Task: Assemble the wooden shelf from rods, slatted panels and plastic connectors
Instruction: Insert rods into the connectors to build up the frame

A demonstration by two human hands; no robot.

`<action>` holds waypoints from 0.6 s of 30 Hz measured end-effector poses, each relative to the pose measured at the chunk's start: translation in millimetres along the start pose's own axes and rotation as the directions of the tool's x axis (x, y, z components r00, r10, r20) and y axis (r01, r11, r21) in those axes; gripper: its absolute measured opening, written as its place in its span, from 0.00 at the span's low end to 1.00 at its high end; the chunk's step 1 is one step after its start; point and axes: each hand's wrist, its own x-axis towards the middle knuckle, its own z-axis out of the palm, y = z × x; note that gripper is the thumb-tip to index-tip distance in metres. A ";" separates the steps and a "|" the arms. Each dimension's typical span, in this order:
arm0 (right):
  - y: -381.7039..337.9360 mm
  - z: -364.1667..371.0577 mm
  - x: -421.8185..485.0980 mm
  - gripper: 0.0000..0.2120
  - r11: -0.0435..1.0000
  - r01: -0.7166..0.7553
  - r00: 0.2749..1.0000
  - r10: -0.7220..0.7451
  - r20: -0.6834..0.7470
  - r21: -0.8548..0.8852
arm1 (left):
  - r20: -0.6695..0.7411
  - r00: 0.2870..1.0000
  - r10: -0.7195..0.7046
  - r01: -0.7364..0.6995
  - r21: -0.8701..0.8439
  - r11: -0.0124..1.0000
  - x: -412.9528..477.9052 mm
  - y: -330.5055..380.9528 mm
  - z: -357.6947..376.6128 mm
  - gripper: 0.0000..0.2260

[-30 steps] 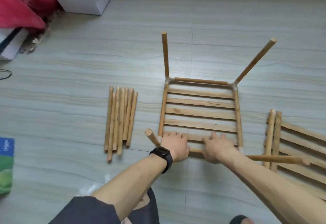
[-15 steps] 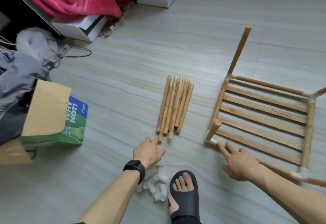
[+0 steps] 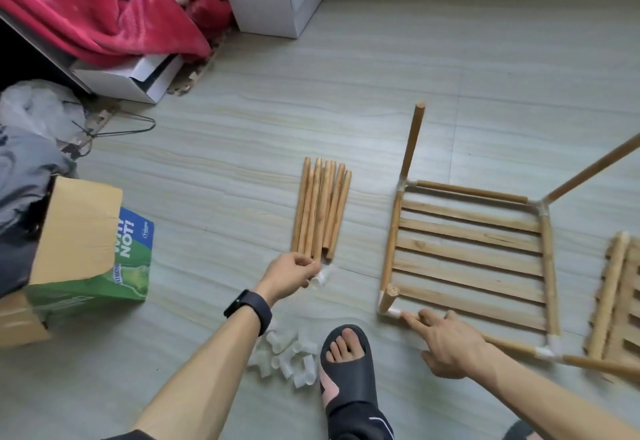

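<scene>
Though cluttered (blanket (image 3: pixel 104 17)), pale floor (image 3: pixel 346 93) under rods (image 3: pixel 322 211).

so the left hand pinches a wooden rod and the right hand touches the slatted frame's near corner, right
Not a rod: the head view shows the left hand pinching a white plastic connector; the right hand touches the wooden slatted frame's corner.

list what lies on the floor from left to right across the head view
green box → loose rods → part-built shelf frame → spare slatted panel
</scene>
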 end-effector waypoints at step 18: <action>46.9 -199.0 -141.6 0.16 -0.151 0.637 0.762 0.266 -0.590 0.755 | -0.100 0.864 0.494 -0.490 -0.396 0.777 -92.3 233.2 16.5 0.12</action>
